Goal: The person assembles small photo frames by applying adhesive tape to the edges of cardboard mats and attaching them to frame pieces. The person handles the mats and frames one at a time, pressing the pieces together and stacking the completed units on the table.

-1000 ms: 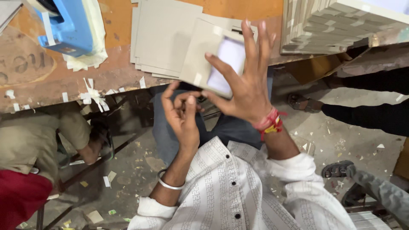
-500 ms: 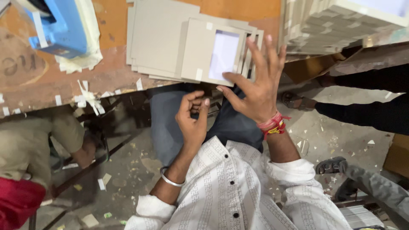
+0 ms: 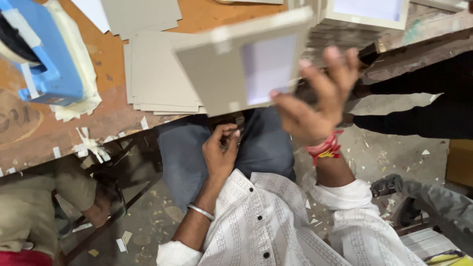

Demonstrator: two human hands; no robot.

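Observation:
My right hand (image 3: pixel 315 101), with a red thread on its wrist, grips the right edge of a grey card frame (image 3: pixel 221 74) that has a pale window in it. The frame is lifted above the table edge and is blurred by motion. My left hand (image 3: pixel 220 152), a silver bangle on its wrist, rests on my lap in blue trousers, just below the table edge. Its fingers are curled in and I see nothing in them.
A pile of flat grey boards (image 3: pixel 157 74) lies on the orange table (image 3: pixel 207 17). A blue tape dispenser (image 3: pixel 47 59) sits at the left. Stacked frames (image 3: pixel 367 17) stand at the top right. Another person's dark sleeve (image 3: pixel 423 103) reaches in on the right. A person in khaki (image 3: pixel 29 212) crouches at the left.
My right hand has lifted the grey card frame off the pile and carried it right, toward the stacked frames. My left hand has dropped lower onto my lap with its fingers curled.

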